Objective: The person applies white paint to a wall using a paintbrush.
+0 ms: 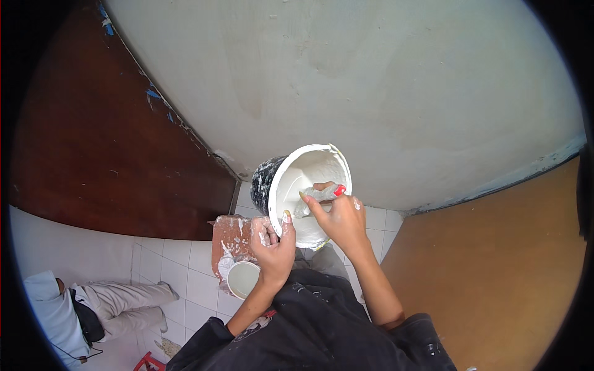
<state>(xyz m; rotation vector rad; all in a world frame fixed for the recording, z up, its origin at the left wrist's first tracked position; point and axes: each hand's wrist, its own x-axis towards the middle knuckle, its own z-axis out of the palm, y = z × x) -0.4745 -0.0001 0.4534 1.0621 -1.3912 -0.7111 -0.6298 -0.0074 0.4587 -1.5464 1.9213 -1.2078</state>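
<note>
A black-sided bucket (264,184) with a white-coated rim is tipped so that its mouth faces me. White paint or paste (296,180) coats its inside and lies within. My left hand (273,250) grips the near left of the rim, thumb over the edge and fingers curled outside. Inside the mouth, my right hand (344,224) is closed round a white-smeared tool with a red handle end (328,193). The tool's working end points down toward the paint and is too unclear to name. White smears mark both hands.
A pale wall (402,105) stands ahead, with a dark brown door (111,142) on the left and a tan panel (489,266) on the right. Below are a reddish-brown, paint-splashed surface (230,238) and a white tub (243,279). Another person (117,303) is at lower left, near a red object (149,362).
</note>
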